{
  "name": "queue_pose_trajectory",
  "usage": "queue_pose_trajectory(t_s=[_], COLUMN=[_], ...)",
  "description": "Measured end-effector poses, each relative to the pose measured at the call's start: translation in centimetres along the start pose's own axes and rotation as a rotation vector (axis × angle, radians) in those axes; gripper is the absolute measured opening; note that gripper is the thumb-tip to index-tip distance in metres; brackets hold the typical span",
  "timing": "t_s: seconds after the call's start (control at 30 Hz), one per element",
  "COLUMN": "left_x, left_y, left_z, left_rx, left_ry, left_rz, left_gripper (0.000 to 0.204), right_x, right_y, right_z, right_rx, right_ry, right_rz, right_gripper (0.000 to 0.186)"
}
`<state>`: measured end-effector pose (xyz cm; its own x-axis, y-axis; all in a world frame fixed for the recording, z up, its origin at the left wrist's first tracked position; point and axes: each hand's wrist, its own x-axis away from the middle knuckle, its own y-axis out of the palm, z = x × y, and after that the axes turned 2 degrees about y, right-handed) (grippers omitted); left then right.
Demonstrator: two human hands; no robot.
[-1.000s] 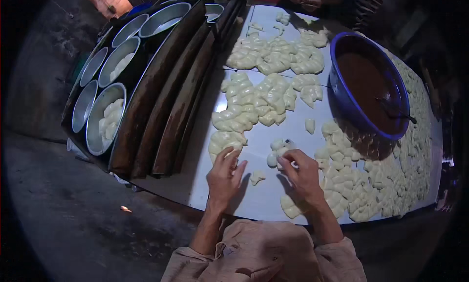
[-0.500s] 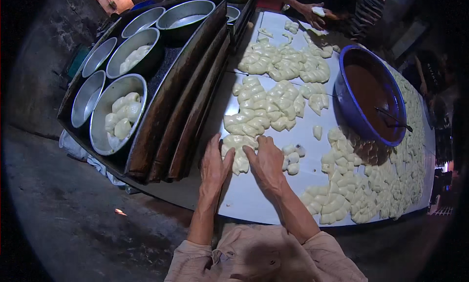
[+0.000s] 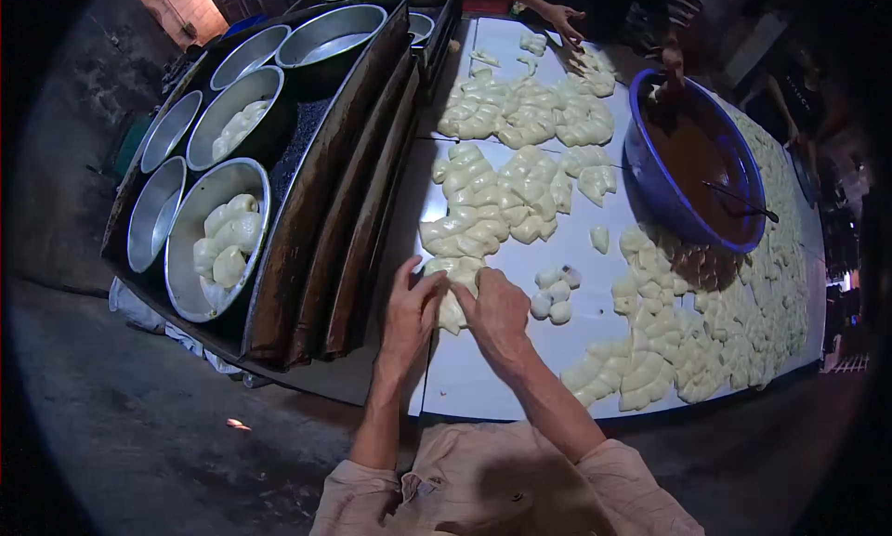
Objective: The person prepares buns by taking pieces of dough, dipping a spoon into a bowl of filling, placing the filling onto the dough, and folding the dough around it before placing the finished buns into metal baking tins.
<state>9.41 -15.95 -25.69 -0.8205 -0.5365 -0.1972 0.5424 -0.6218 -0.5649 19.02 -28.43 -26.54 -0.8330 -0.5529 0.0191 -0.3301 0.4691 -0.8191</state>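
A pale, glossy piece of dough [image 3: 455, 269] lies on the white tabletop between my hands, joined to a strip of lumpy dough [image 3: 481, 202] running away from me. My left hand [image 3: 406, 310] grips its left edge, thumb pointing inward. From the right, my right hand [image 3: 500, 311] curls over the dough with fingers bent down and thumb against it. The fingertips are partly hidden by the hands and dough. Right of my right hand sits a small cluster of dough balls [image 3: 557, 294].
At left, a dark tray [image 3: 279, 248] holds metal pans [image 3: 263, 206], two near ones with dough inside. A blue-purple tub [image 3: 641, 178] of brown liquid with a dark-handled utensil [image 3: 743, 213] stands at right. More dough [image 3: 650, 350] spreads beside it. Another person's hand [image 3: 564, 22] reaches in at the far edge.
My right hand has curled from lying beside the dough to gripping over it, and my hands have drawn closer. A co-worker's hand now reaches into the tub. The view has shifted slightly.
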Motion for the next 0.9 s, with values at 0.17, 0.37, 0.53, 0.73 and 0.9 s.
queue_pose_trajectory(t_s=[0.17,0.37,0.53,0.73,0.9], left_x=[-1.7,-2.0,-2.5,-4.6,-4.9], left_y=[0.6,1.1,1.0,1.7,1.7], left_z=[-0.8,-2.1,-1.0,-0.1,-1.1], left_rx=[-0.107,-0.098,-0.120,-0.381,-0.346], left_ry=[0.218,0.270,0.235,0.338,0.346], left_rz=[-0.140,-0.113,-0.169,-0.549,-0.424], left_gripper=[0.031,0.025,0.025,0.025,0.017], right_x=[0.8,2.3,1.1,1.9,3.4], right_y=[0.6,-2.4,-1.1,-1.0,-3.5], right_z=[0.4,2.5,2.3,2.1,1.6], right_rx=[-0.291,-1.427,-1.038,-0.494,-0.505], right_ry=[-0.075,0.460,0.434,0.219,0.183], right_rz=[0.058,-0.179,-0.282,-0.124,-0.102], right_gripper=[0.020,0.021,0.043,0.037,0.019])
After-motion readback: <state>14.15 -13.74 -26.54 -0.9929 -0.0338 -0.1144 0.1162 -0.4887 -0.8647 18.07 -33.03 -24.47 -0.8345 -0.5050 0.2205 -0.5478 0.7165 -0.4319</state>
